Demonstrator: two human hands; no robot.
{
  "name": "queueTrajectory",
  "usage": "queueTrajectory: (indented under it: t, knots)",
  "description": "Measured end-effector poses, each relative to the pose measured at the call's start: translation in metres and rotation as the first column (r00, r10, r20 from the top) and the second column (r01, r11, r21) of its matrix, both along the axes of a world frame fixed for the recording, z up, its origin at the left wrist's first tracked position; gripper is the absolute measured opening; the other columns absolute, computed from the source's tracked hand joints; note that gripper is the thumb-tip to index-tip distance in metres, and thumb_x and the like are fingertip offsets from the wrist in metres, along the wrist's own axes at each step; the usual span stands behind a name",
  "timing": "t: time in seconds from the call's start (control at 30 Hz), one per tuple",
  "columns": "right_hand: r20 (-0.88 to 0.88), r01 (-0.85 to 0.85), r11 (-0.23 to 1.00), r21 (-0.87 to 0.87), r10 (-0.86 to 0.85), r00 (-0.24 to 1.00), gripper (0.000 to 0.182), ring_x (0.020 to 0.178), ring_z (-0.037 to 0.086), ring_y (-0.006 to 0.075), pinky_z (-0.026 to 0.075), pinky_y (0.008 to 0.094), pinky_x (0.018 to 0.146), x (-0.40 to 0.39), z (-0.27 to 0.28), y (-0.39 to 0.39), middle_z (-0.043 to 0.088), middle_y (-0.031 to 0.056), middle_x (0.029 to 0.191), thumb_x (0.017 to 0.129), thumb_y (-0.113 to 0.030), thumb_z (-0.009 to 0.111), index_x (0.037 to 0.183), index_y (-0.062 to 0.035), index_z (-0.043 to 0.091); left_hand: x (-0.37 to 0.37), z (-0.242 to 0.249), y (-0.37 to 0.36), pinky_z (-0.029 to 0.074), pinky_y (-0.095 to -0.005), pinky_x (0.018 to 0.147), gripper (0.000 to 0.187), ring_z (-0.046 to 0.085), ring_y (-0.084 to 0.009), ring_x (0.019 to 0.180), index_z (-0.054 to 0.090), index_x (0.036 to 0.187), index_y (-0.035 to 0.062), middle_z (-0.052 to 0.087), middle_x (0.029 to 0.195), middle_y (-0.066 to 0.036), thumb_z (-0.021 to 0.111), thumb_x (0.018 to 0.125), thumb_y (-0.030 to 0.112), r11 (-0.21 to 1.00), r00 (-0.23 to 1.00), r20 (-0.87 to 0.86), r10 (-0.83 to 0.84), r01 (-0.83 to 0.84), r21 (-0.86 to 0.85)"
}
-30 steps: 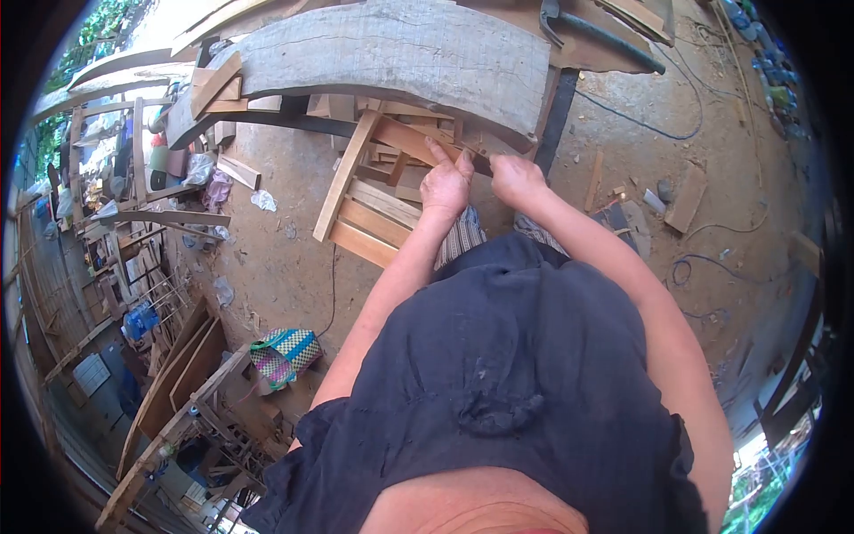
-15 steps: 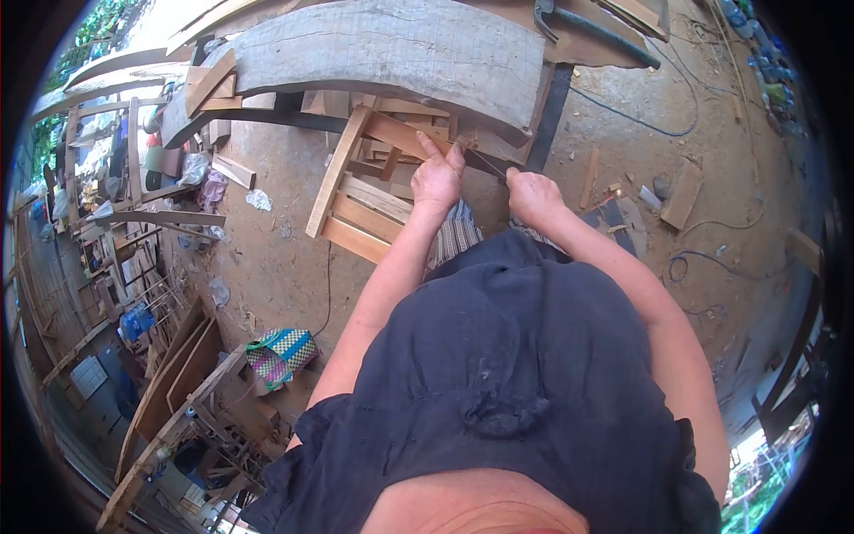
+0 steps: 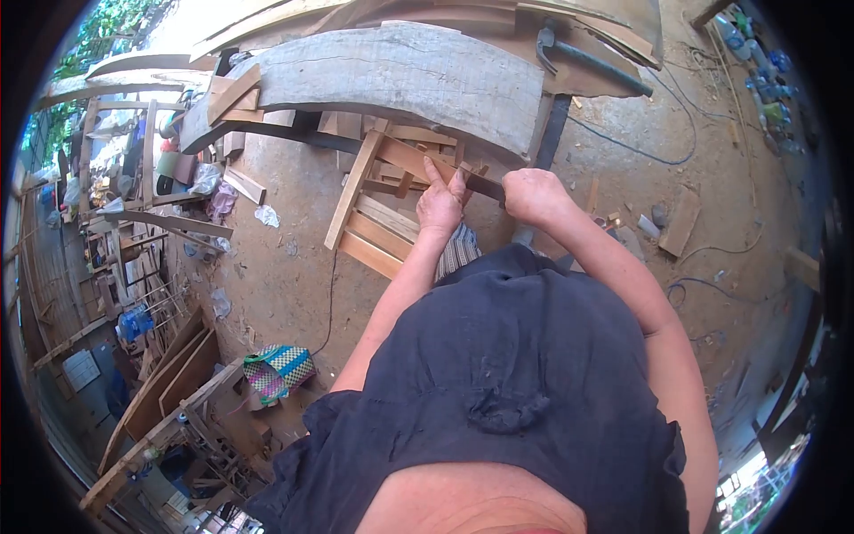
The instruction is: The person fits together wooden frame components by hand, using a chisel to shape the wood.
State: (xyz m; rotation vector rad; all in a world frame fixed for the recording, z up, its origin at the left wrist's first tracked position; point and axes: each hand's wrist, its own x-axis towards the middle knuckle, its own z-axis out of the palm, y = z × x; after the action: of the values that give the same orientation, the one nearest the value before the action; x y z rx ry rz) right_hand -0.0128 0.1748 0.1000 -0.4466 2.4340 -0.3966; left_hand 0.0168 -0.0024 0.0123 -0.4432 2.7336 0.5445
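A slatted wooden frame (image 3: pixel 360 191) stands tilted in front of my body, beneath the edge of a thick curved plank. My left hand (image 3: pixel 439 206) grips the frame's near right end, with index finger and thumb stretched along the wood. In my right hand (image 3: pixel 534 198), a closed fist, is a tool with a dark flat blade (image 3: pixel 486 186). Its blade points left toward the wood beside my left thumb. Whether this is a knife or a saw I cannot make out, since my fist hides the handle.
The grey curved plank (image 3: pixel 382 76) lies across the bench, with a hammer (image 3: pixel 587 60) at its right end. A woven checkered bag (image 3: pixel 280 372) sits on the floor at left, near stacked boards (image 3: pixel 169 383). A cable (image 3: pixel 636 156) and wood scraps (image 3: pixel 680 222) lie at right.
The blade, a thin line before, now shows its flat side. My right hand has turned and moved slightly. The whole view has shifted a little, with the left hand still on the frame.
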Motion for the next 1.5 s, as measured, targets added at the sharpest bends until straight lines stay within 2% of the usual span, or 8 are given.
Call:
queueTrajectory:
  t: [0.27, 0.43, 0.67, 0.87, 0.93, 1.07, 1.2, 1.5]
  knots:
    - [0.067, 0.210, 0.958, -0.196, -0.200, 0.977, 0.021, 0.083, 0.060, 0.0399, 0.045, 0.0497, 0.073, 0.047, -0.050, 0.000, 0.062, 0.0224, 0.082, 0.085, -0.022, 0.050, 0.089, -0.0021, 0.055, 0.007, -0.002, -0.004, 0.047, -0.0486, 0.070, 0.076, 0.062, -0.0404, 0.076, 0.014, 0.140, 0.0036, 0.063, 0.079, -0.025, 0.042, 0.088, 0.051, 0.997, 0.995, -0.075, 0.067, -0.064, 0.038]
    - [0.080, 0.120, 0.960, -0.253, -0.103, 0.991, 0.029, 0.075, 0.063, 0.0346, 0.049, 0.0450, 0.066, 0.015, -0.036, 0.000, 0.062, 0.0196, 0.077, 0.084, -0.021, 0.054, 0.104, -0.0008, 0.054, 0.000, 0.005, -0.008, 0.047, -0.0489, 0.071, 0.073, 0.061, -0.0406, 0.077, 0.017, 0.140, 0.0054, 0.063, 0.079, -0.025, 0.041, 0.089, 0.051, 0.993, 0.991, -0.102, 0.083, -0.074, 0.088]
    - [0.625, 0.301, 0.931, -0.206, -0.111, 0.772, 0.048, 0.045, 0.056, 0.0177, 0.045, 0.0320, 0.039, -0.031, 0.038, -0.024, 0.055, 0.0093, 0.058, 0.082, -0.008, 0.050, 0.128, 0.0028, 0.040, -0.007, 0.016, -0.011, 0.047, -0.0484, 0.071, 0.068, 0.062, -0.0404, 0.078, 0.022, 0.136, 0.0059, 0.063, 0.080, -0.025, 0.038, 0.090, 0.052, 0.993, 0.991, -0.102, 0.091, -0.083, 0.083]
    - [0.611, 0.183, 0.949, -0.258, 0.013, 0.791, 0.056, 0.045, 0.056, 0.0178, 0.045, 0.0309, 0.038, -0.046, 0.067, -0.035, 0.056, 0.0115, 0.060, 0.079, -0.006, 0.051, 0.132, 0.0004, 0.035, -0.002, 0.016, -0.011, 0.047, -0.0487, 0.070, 0.055, 0.062, -0.0409, 0.077, 0.031, 0.120, 0.0054, 0.062, 0.079, -0.026, 0.038, 0.090, 0.051, 0.989, 0.988, -0.123, 0.095, -0.080, 0.126]
    - [0.510, -0.215, 0.964, -0.157, 0.266, 0.818, 0.058, 0.055, 0.063, 0.0220, 0.050, 0.0323, 0.042, -0.064, 0.065, -0.054, 0.061, 0.0170, 0.068, 0.077, -0.004, 0.053, 0.131, 0.0032, 0.034, -0.001, 0.016, -0.011, 0.047, -0.0489, 0.069, 0.053, 0.062, -0.0411, 0.077, 0.033, 0.114, 0.0046, 0.062, 0.078, -0.026, 0.039, 0.090, 0.051, 0.988, 0.986, -0.135, 0.094, -0.076, 0.135]
    - [0.526, -0.560, 0.826, 0.069, 0.447, 0.723, 0.064, 0.059, 0.065, 0.0237, 0.053, 0.0335, 0.048, -0.096, 0.089, -0.090, 0.065, 0.0188, 0.076, 0.074, -0.002, 0.054, 0.133, 0.0022, 0.032, 0.001, 0.015, -0.010, 0.047, -0.0494, 0.069, 0.052, 0.061, -0.0412, 0.077, 0.035, 0.107, 0.0018, 0.062, 0.076, -0.026, 0.040, 0.090, 0.050, 0.990, 0.982, -0.173, 0.080, -0.058, 0.127]
    - [0.488, -0.725, 0.688, -0.036, 0.645, 0.588, 0.057, 0.061, 0.065, 0.0234, 0.052, 0.0354, 0.049, -0.115, 0.092, -0.112, 0.065, 0.0182, 0.080, 0.072, 0.000, 0.052, 0.128, 0.0014, 0.043, 0.000, 0.017, -0.009, 0.046, -0.0487, 0.069, 0.045, 0.061, -0.0410, 0.078, 0.038, 0.108, 0.0016, 0.062, 0.080, -0.025, 0.047, 0.089, 0.041, 0.984, 0.982, -0.144, 0.121, -0.100, 0.145]
    - [0.526, -0.609, 0.790, -0.077, 0.551, 0.648, 0.024, 0.049, 0.058, 0.0162, 0.044, 0.0300, 0.040, -0.132, 0.105, -0.116, 0.061, 0.0101, 0.060, 0.076, -0.022, 0.060, 0.083, 0.0005, 0.066, 0.010, 0.027, -0.033, 0.047, -0.0492, 0.065, 0.044, 0.061, -0.0400, 0.071, 0.044, 0.089, 0.0030, 0.061, 0.070, -0.022, 0.047, 0.089, 0.047, 0.970, 0.976, -0.203, 0.079, -0.028, 0.242]
